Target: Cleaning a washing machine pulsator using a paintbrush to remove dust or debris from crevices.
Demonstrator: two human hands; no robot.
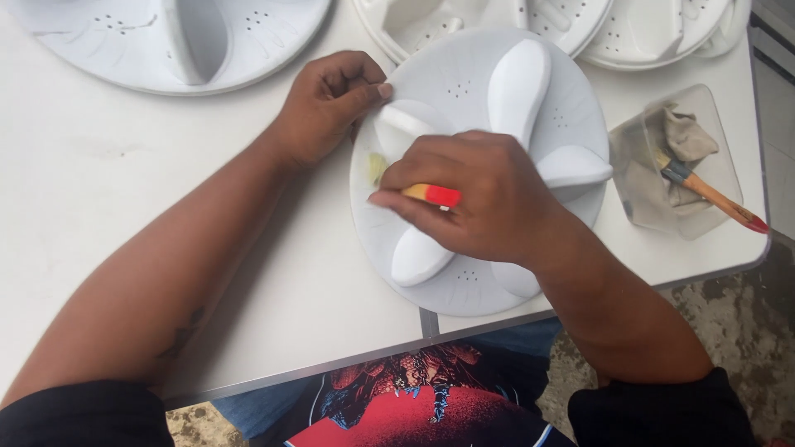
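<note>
Right hand (484, 194), fingers curled shut, grips a brush with a red-and-orange handle (432, 194) over the middle of a white finned plastic disc (464, 91), which lies at the near edge of the white table (99, 165), right of centre. Left hand (327, 103), loosely closed, pinches the disc's left rim between thumb and fingers. More white discs (124, 41) line the far edge. At the table's right edge, a clear plastic tray (712, 116) holds a crumpled cloth (683, 136) and a second brush (712, 192).
</note>
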